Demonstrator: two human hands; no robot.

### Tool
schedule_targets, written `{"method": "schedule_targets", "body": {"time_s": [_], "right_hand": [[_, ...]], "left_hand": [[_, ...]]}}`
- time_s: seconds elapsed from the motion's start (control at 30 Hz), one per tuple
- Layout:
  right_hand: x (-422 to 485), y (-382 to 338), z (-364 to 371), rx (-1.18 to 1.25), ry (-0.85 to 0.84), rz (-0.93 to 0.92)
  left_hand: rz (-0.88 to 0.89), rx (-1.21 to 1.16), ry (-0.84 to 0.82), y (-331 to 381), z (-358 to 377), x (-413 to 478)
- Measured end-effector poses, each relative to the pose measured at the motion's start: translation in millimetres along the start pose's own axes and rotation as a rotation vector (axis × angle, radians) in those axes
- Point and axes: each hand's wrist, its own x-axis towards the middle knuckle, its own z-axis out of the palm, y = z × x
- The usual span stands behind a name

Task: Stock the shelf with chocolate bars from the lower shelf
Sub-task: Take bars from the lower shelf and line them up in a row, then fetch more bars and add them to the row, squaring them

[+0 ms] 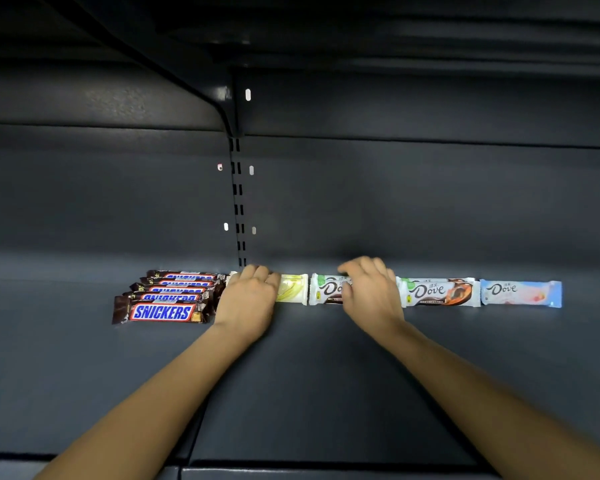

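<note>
A row of chocolate bars lies along the back of a dark shelf (309,375). My left hand (248,299) grips the left end of a white and yellow bar (291,289), its fingers curled over it. To the right, my right hand (369,289) curls over the right part of a white Dove bar (326,289). Beyond it lie another white Dove bar with an orange picture (440,293) and a pale pink and blue Dove bar (522,294). A stack of several Snickers bars (168,299) sits at the left end.
A slotted upright (238,202) runs up the shelf's back wall behind my left hand. A bracket (227,109) holds the shelf above. The shelf's front edge (326,467) runs below my forearms.
</note>
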Motion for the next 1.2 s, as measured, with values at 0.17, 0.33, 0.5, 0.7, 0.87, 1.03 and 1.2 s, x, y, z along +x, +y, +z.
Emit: {"method": "schedule_targets", "body": {"time_s": [0.17, 0.33, 0.5, 0.7, 0.87, 1.03, 1.2], "right_hand": [[-11.8, 21.4, -19.0, 0.008, -0.106, 0.079], [-29.4, 39.0, -40.6, -0.024, -0.195, 0.107], [-45.4, 66.4, -67.4, -0.013, -0.244, 0.173], [-59.4, 102.8, -98.0, 0.009, -0.287, 0.189], [-76.2, 126.3, -118.9, 0.001, -0.294, 0.126], [-89.5, 145.2, -135.3, 0.046, -0.325, 0.072], [-110.9, 149.4, -151.3, 0.09, -0.28, 0.076]], "left_hand": [[0.026, -0.016, -0.062, 29.5, -12.3, 2.7], [0.105, -0.085, -0.069, 74.5, -21.0, 6.9], [0.181, -0.097, -0.088, 120.3, -28.0, 11.6], [0.201, -0.137, -0.116, 175.0, -40.2, 12.6], [0.16, -0.201, -0.125, 222.2, -46.7, 12.2], [0.064, -0.259, -0.145, 257.1, -51.9, 4.7], [-0.018, -0.344, -0.076, 277.3, -63.9, -15.7]]}}
